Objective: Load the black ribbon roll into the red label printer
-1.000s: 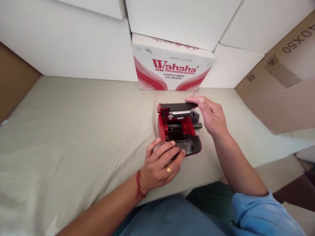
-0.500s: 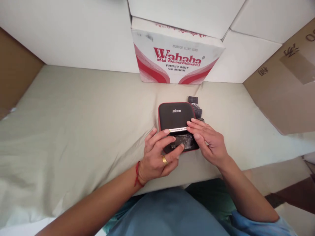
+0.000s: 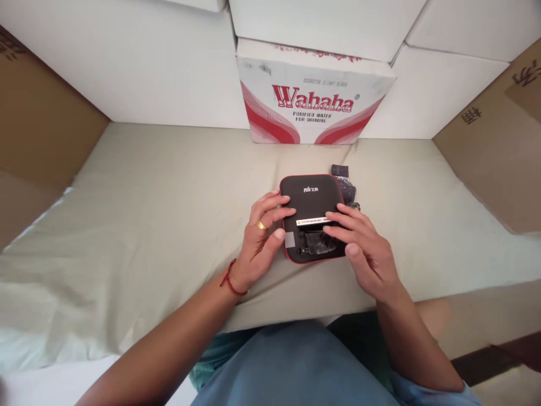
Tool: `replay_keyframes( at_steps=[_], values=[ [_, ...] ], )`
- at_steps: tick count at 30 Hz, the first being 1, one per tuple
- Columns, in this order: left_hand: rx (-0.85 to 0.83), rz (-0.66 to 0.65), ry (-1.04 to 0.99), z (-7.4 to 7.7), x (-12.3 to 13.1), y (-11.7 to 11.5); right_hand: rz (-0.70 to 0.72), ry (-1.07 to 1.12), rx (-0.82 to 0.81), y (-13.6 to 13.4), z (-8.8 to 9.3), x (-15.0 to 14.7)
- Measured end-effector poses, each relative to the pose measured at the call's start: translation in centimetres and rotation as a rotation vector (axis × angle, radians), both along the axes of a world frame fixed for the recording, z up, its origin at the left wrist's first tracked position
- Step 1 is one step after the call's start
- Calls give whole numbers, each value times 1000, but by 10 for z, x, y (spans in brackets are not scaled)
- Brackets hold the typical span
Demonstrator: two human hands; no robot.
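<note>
Fingers loosely spread, our left hand [image 3: 258, 241] and right hand [image 3: 368, 251] touch the top of the black, red-edged, rounded-square plastic machine [image 3: 313, 200] lying on pale green cloth [image 3: 186, 192] before us. We judge it stiff, fairly light and smooth enough to slip; we would hold both sides low, sparing the glossy black recess [image 3: 320, 244].
</note>
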State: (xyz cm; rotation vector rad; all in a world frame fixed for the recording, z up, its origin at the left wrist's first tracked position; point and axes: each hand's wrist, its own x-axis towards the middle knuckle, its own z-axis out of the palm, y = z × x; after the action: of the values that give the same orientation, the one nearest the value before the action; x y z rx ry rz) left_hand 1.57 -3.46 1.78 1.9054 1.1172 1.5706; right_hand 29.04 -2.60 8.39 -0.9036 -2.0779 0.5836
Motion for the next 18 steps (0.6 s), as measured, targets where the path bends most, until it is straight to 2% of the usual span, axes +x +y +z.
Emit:
replay_keyframes(
  at_steps=[3,6,10,14,18],
  values=[
    [-63,-36,-69,-6,2,-2,-44,-9,104,-9,-7,7],
    [-204,-102,-242,-18,3,2,-72,-17,199,-16,-17,11],
    [-366,-217,-407,-28,2,8,-108,13,245,-20,-30,8],
    [-409,-273,-413,-27,0,10,-109,39,242,-18,-34,6],
    [-386,-260,-349,-24,-4,8,-78,10,266,-16,-34,8]
  ],
)
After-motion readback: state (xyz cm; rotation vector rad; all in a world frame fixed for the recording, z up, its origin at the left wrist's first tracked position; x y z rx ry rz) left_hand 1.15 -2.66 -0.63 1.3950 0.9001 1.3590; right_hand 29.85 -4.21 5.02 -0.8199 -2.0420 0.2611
